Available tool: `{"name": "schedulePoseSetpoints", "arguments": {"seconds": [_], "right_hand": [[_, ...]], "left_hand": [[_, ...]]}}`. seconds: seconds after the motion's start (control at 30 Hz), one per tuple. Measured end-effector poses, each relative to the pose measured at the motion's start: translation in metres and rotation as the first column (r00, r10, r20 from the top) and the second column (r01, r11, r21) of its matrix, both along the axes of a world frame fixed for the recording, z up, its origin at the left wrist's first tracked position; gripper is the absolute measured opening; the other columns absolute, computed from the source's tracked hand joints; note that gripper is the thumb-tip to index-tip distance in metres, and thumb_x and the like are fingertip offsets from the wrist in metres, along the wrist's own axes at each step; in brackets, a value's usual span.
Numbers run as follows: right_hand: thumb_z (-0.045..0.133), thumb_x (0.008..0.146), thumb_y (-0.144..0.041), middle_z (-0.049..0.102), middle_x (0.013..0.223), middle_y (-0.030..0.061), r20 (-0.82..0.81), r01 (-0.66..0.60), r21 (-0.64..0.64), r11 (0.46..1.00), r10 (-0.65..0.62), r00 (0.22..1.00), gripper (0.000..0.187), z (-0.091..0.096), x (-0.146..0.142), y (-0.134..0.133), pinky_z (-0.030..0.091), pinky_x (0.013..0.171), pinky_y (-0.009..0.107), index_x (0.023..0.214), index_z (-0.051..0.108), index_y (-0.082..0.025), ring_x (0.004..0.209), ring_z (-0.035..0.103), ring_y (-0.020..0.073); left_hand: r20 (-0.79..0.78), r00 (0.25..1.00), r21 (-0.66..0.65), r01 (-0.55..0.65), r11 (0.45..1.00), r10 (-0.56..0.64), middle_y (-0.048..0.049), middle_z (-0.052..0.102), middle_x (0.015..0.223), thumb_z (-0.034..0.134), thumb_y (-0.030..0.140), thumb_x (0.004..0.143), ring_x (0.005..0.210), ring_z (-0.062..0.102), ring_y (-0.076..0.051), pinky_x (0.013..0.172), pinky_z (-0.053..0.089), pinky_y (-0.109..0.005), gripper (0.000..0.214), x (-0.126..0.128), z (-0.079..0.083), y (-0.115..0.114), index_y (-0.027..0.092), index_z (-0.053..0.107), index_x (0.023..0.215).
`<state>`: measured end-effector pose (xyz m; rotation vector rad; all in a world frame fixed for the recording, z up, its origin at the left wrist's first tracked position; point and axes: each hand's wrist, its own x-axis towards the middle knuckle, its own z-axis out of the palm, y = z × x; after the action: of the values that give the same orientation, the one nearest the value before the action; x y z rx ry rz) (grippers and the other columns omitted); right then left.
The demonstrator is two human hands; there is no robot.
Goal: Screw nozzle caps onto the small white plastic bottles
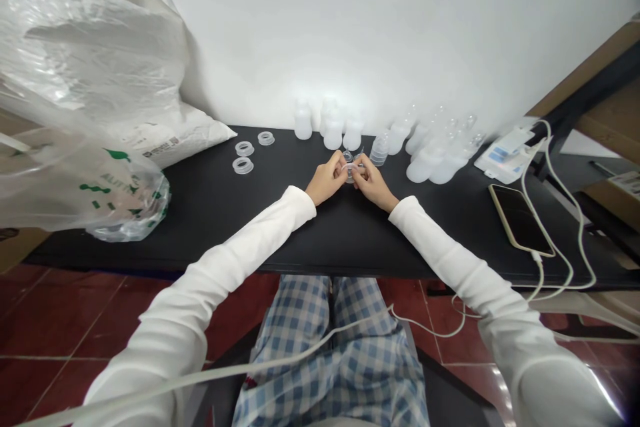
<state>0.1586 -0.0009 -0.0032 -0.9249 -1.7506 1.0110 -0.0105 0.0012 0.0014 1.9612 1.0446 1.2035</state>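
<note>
My left hand [326, 179] and my right hand [371, 181] meet over the middle of the black table [215, 207]. Both pinch one small clear plastic ring piece [349, 169] between their fingertips. Just behind the hands stand several translucent plastic bottles [334, 127] along the white wall. More bottles [435, 153] lie tipped on their sides to the right. Three clear plastic rings [243, 164] lie loose on the table to the left of my hands.
A large plastic bag [75, 100] bulges over the table's left end, with a white pouch [175, 137] behind it. A phone [520, 219] lies at the right on a white cable [560, 213], near a white and blue box [505, 153].
</note>
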Motion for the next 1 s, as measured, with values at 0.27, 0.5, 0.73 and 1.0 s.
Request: {"name": "schedulePoseSetpoints", "arguments": {"seconds": [0.27,0.5,0.73,1.0], "right_hand": [[0.055,0.091,-0.067,0.057,0.065,-0.0046,0.031,-0.012,0.006,1.0,0.011,0.999,0.044,0.0035,0.0009,-0.0041,0.038,0.053,0.026,0.091,0.044,-0.025,0.055,0.052,0.0112],[0.059,0.089,-0.063,0.058,0.061,-0.0041,0.045,-0.025,0.0,1.0,0.025,0.999,0.04,-0.0015,0.0018,-0.0018,0.041,0.054,0.029,0.088,0.044,-0.026,0.056,0.056,0.0146],[0.063,0.089,-0.055,0.057,0.06,-0.0048,0.05,0.001,0.025,1.0,-0.002,0.999,0.036,-0.0011,0.0009,-0.0017,0.04,0.053,0.029,0.084,0.043,-0.025,0.054,0.056,0.0141],[0.065,0.086,-0.061,0.057,0.068,-0.0045,0.013,0.02,0.027,0.999,-0.02,1.0,0.043,0.0031,-0.0005,-0.0048,0.042,0.056,0.028,0.09,0.043,-0.025,0.058,0.054,0.0126]], "left_hand": [[-0.019,0.996,-0.003,0.088,0.996,-0.088,0.0067,0.055,0.065,0.053,0.031,0.094,0.058,0.057,-0.01,0.065,0.045,-0.022,0.01,-0.0078,0.0001,0.0005,0.022,0.049,0.097],[-0.075,0.994,0.039,0.085,0.996,-0.082,0.0064,0.053,0.063,0.058,0.03,0.092,0.056,0.051,-0.009,0.062,0.041,-0.022,0.013,-0.0087,0.0011,0.0021,0.022,0.049,0.088],[-0.068,0.995,0.038,0.075,0.996,-0.072,0.0058,0.052,0.064,0.058,0.028,0.092,0.057,0.052,-0.01,0.063,0.042,-0.022,0.012,-0.0062,0.0013,-0.0008,0.022,0.05,0.087],[0.007,0.995,-0.01,0.099,0.995,-0.099,0.007,0.052,0.068,0.061,0.029,0.089,0.059,0.054,-0.009,0.063,0.043,-0.021,0.017,-0.0074,-0.0015,0.0006,0.021,0.048,0.098]]}}
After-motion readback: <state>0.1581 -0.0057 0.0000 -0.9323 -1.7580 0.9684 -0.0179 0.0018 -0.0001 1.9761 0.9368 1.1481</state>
